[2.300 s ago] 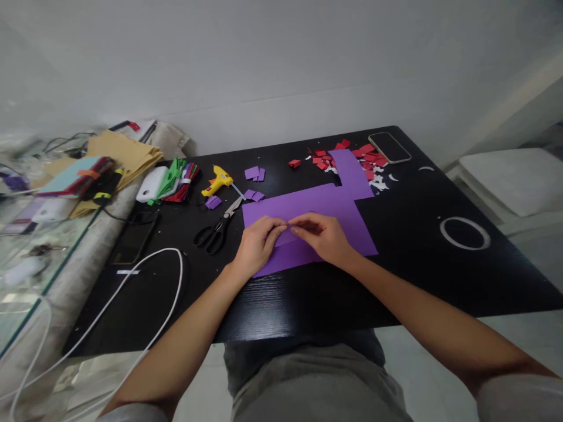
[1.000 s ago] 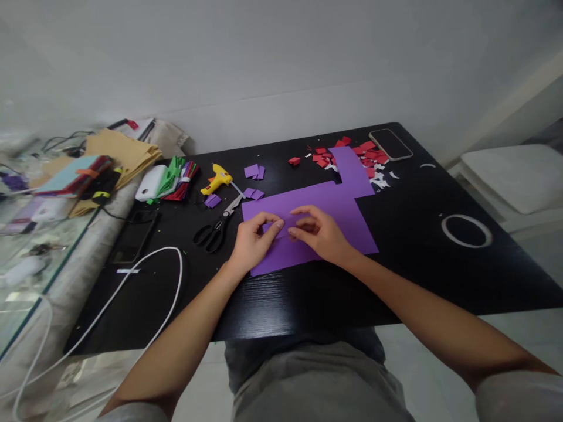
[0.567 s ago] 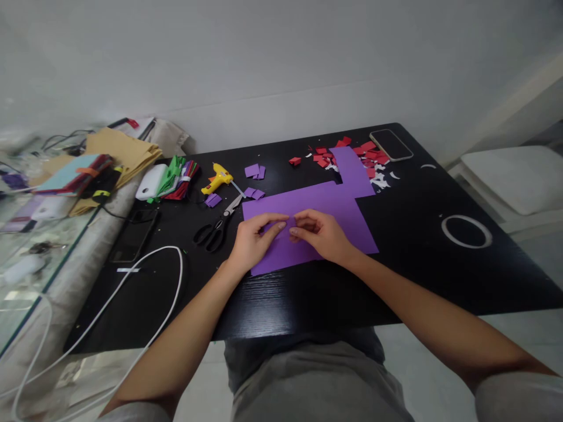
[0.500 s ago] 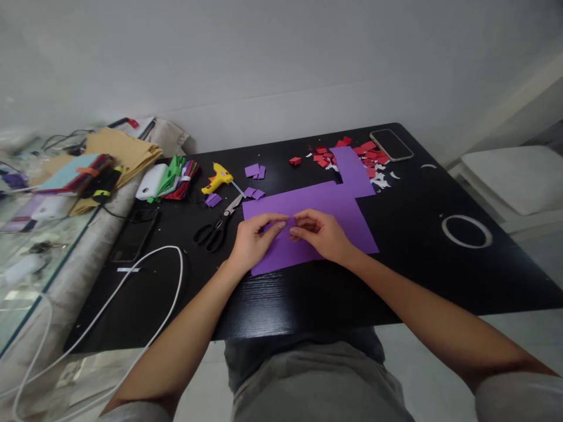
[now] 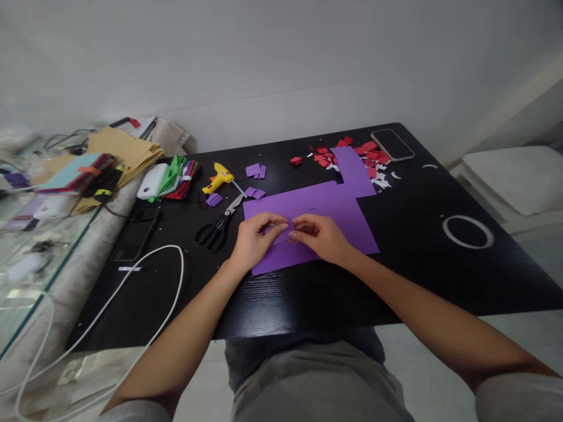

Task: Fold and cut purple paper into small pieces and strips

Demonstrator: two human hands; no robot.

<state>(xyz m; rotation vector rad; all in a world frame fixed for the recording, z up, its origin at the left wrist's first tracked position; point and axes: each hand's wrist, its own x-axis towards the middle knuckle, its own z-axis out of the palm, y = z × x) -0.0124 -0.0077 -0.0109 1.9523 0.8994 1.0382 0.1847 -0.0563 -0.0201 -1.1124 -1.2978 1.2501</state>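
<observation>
Above a large purple paper sheet [image 5: 347,220], my left hand [image 5: 259,237] and my right hand [image 5: 323,235] meet near its middle. Between my fingertips is a small purple paper piece [image 5: 291,224], hard to tell from the sheet below it. Both hands pinch it, one from each side, thumbs towards me. Just left of the sheet lie black-handled scissors [image 5: 215,233], blades pointing at the sheet. Behind them rests a yellow glue gun [image 5: 219,178] with a glue stick. Small purple paper squares [image 5: 255,171] lie in little piles around the gun.
Red paper pieces [image 5: 373,155] and white scraps lie at the back right, beside a phone [image 5: 393,145] and a purple strip [image 5: 352,170]. A white ring [image 5: 468,232] lies at right. At left are a dark phone [image 5: 135,235], a looping white cable [image 5: 181,275] and bundled coloured paper [image 5: 173,176].
Both hands stay nearly in place, with only slight finger movement around the small purple piece. A small curved dark mark now shows on the sheet behind my right hand.
</observation>
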